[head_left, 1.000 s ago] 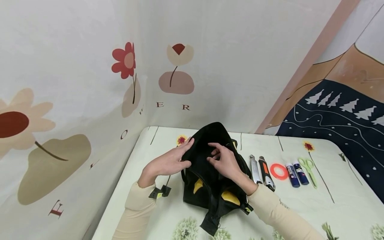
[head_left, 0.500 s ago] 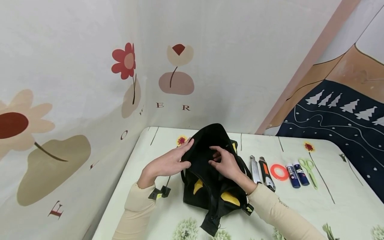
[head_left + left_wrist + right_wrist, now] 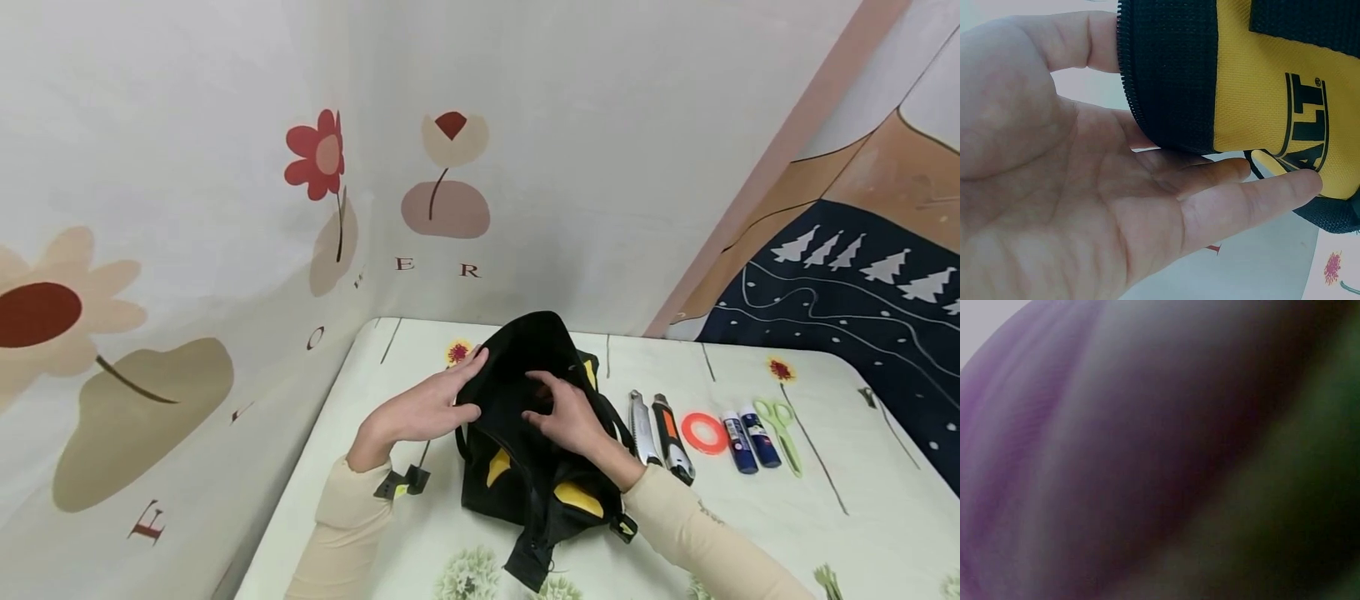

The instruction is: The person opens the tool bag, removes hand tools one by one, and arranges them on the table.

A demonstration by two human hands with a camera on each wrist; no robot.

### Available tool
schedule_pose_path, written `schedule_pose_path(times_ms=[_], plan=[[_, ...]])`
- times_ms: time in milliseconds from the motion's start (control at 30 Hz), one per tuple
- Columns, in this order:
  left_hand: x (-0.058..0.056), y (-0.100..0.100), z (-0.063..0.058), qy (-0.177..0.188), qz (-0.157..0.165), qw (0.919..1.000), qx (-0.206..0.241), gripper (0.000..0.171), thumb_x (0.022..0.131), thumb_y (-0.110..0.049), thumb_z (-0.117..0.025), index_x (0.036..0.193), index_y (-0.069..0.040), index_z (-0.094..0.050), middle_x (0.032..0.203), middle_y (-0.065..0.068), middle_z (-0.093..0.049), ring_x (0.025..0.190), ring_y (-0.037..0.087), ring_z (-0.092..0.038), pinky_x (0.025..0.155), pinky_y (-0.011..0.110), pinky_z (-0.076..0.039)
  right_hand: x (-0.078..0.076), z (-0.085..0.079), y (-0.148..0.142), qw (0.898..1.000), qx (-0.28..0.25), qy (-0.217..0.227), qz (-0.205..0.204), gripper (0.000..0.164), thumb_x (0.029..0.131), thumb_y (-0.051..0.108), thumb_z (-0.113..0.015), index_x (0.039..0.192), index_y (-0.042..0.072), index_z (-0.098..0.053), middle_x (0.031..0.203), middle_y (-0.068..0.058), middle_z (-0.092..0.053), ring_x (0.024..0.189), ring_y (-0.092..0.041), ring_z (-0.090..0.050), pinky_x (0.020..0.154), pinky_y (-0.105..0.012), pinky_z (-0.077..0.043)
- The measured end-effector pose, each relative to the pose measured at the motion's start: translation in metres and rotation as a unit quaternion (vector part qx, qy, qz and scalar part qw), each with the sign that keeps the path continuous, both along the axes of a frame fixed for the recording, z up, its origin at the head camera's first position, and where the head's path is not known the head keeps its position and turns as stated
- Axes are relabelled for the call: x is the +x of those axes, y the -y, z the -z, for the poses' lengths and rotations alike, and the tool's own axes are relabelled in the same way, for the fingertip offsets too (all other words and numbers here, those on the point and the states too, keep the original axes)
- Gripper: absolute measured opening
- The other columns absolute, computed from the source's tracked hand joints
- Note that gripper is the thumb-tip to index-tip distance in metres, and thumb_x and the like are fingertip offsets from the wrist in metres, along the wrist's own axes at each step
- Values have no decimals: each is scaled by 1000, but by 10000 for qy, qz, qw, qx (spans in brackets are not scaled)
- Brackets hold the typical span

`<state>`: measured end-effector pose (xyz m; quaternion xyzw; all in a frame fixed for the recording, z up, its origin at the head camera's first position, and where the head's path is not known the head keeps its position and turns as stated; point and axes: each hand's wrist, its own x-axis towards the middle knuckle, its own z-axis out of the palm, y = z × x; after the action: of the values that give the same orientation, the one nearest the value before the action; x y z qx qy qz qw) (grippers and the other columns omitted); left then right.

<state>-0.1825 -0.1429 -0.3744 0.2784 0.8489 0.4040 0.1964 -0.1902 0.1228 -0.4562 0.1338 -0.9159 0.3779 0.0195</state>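
A black tool bag (image 3: pixel 501 492) with yellow patches stands on the table, its mouth gaping upward. My left hand (image 3: pixel 427 408) holds the bag's left rim, the thumb over the opening and the fingers along the outer side. In the left wrist view, a black zip edge runs beside the left hand (image 3: pixel 1104 181), and yellow cloth with black "ALT" lettering shows past the fingertips. Inside the mouth is my right hand (image 3: pixel 567 417), loosely bent with thumb and forefinger apart and nothing visible between them. The bag's bottom is hidden in shadow. Dark blur fills the right wrist view.
Right of the bag lie a folding saw-like silver tool (image 3: pixel 642 427), a black and orange utility knife (image 3: pixel 671 437), a red tape ring (image 3: pixel 705 433), two blue glue sticks (image 3: pixel 740 443) and green scissors (image 3: pixel 782 429). A strap (image 3: pixel 528 562) trails toward the front. Walls border the table (image 3: pixel 885 500) behind and left.
My right hand has sunk slightly deeper into the bag's mouth. The left hand keeps its place on the rim. The head view has shifted a little.
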Motion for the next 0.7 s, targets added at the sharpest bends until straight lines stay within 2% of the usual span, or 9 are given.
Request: schedule_pose_path(times_ms=[167, 467, 700], plan=[[-1, 1, 1, -65, 14, 10000, -33, 84, 108, -15, -55, 178, -5, -9, 185, 15, 1, 171, 32, -7, 134, 56, -20, 2, 3, 0, 9998, -92, 89, -136, 60, 94, 8, -87, 150, 3, -65, 120, -18, -76, 110, -35, -73, 93, -55, -59], [-1, 2, 2, -120, 27, 9999, -33, 83, 108, -15, -54, 177, -2, -10, 185, 16, -1, 171, 34, -7, 134, 57, -20, 1, 7, 0, 9979, -511, 159, -364, 58, 95, 2, -84, 150, 0, -65, 120, -21, -74, 108, -35, -75, 96, -54, -61], [-2, 1, 1, -106, 46, 9999, -24, 83, 108, -15, -53, 177, -2, -10, 186, 15, 0, 171, 33, -6, 134, 57, -20, 1, 11, -2, 9991, -394, 138, 10, 60, 90, -6, -86, 146, 1, -67, 123, -22, -70, 111, -41, -73, 97, -58, -60]])
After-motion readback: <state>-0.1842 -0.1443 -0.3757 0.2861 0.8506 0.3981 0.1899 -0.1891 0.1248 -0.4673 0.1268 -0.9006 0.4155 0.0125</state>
